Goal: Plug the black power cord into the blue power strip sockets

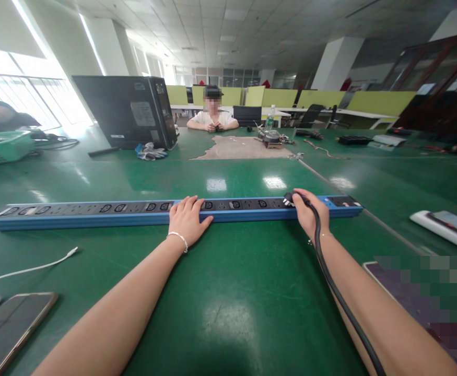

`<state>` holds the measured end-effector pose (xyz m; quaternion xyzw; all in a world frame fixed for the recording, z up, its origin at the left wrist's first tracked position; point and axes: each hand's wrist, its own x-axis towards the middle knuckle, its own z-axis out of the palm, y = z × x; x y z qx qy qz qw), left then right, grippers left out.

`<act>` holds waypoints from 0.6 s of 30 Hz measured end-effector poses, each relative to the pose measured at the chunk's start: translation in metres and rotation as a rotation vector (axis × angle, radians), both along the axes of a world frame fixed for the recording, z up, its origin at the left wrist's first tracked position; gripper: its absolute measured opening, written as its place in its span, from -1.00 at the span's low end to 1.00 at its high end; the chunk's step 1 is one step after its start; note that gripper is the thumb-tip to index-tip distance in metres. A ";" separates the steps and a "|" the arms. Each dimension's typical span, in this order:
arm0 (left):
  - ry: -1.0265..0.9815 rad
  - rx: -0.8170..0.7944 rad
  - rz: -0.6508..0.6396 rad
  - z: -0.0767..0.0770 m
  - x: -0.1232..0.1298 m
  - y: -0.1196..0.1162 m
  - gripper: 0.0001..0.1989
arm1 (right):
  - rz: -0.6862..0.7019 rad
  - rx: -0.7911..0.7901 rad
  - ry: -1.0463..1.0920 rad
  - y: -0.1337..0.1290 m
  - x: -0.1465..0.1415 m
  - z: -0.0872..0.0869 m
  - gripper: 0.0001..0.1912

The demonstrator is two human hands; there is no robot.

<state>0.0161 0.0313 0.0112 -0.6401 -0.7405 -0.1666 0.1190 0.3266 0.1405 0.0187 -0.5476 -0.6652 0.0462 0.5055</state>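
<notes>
A long blue power strip [95,221] with a row of black sockets lies across the green table. My left hand [187,219] rests on top of it near the middle, fingers spread over its far edge and thumb along the near side. Toward the strip's right end, my right hand [310,213] grips a black plug [289,198], its metal pins showing just above the sockets. From the plug a black cable [332,279] runs back over my right wrist and along the forearm.
Phones lie at the near left [14,326] and near right. A white cable [28,269] is at left, a white device [443,230] at right. Farther back are a black computer case [128,112], gloves [150,152], a green basket [11,146] and a seated person [212,117].
</notes>
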 end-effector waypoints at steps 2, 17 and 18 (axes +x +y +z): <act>-0.005 -0.003 -0.001 0.000 0.000 0.000 -0.44 | 0.019 -0.043 -0.061 -0.003 -0.007 0.001 -0.59; 0.013 0.009 0.005 -0.001 0.000 -0.001 -0.44 | 0.036 -0.063 -0.226 -0.003 -0.014 -0.001 -0.56; 0.015 0.013 0.005 -0.001 0.000 0.000 -0.44 | 0.034 -0.063 -0.241 -0.004 -0.015 0.001 -0.57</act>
